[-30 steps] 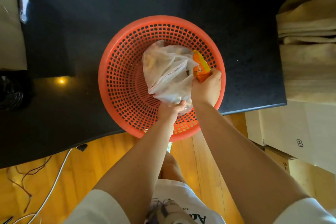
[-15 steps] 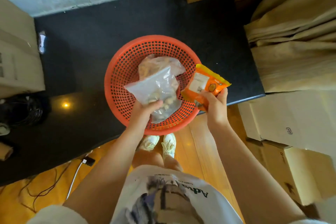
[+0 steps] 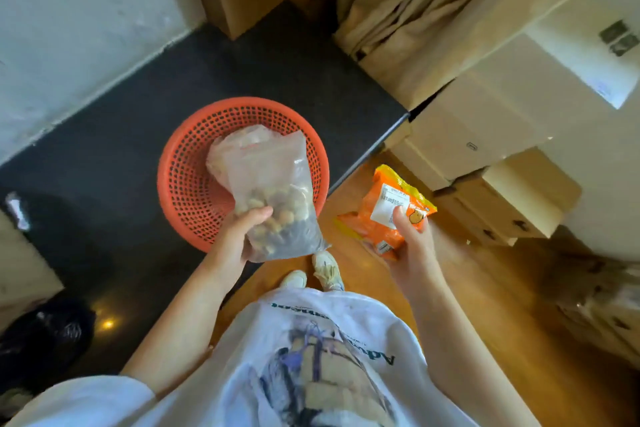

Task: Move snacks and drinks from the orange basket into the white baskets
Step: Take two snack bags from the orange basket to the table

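The round orange basket [image 3: 183, 184] sits on the black table [image 3: 121, 135] near its front edge. My left hand [image 3: 239, 236] grips the bottom of a clear plastic bag of nut-like snacks [image 3: 270, 191], held up over the basket's near side. A second clear bag [image 3: 239, 139] lies in the basket behind it. My right hand [image 3: 408, 246] holds an orange snack packet [image 3: 384, 215] with a white label, out past the table's edge above the wooden floor. No white basket is in view.
Cardboard boxes [image 3: 491, 184] are stacked at the right beside the table corner, with beige curtains [image 3: 426, 17] behind them. A white wall [image 3: 79, 28] runs along the table's far side. A black bag [image 3: 45, 333] sits at the lower left.
Both hands have lifted their items away from the basket toward me. The orange packet has moved right, off the table and over the floor. My view has swung to the right.
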{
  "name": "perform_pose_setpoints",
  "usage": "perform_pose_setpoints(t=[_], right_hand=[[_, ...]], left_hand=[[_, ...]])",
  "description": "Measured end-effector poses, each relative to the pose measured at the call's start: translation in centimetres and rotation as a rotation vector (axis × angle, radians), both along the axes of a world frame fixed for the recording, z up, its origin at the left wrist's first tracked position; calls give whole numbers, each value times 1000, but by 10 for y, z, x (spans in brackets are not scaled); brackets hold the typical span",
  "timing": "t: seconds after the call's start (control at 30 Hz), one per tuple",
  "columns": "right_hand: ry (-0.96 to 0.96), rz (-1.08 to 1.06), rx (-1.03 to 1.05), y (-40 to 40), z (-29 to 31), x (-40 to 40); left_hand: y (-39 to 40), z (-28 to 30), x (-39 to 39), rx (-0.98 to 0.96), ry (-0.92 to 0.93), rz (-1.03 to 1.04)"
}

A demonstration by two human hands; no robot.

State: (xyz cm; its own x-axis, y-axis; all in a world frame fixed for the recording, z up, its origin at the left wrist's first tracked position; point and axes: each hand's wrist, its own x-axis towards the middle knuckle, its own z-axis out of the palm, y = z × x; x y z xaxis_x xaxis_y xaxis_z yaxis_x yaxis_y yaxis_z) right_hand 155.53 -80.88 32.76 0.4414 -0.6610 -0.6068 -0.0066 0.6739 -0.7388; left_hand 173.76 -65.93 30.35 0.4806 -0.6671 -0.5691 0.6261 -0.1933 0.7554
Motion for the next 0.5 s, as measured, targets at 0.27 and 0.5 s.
perform_pose_setpoints(t=[0.27,0.5], right_hand=[[163,-401,-87,70,4,-71],[317,-803,-62,138,8,-150]], left_hand=[[-16,5,-35,75,-67,-248],[-37,5,-98,115,-172,-692]])
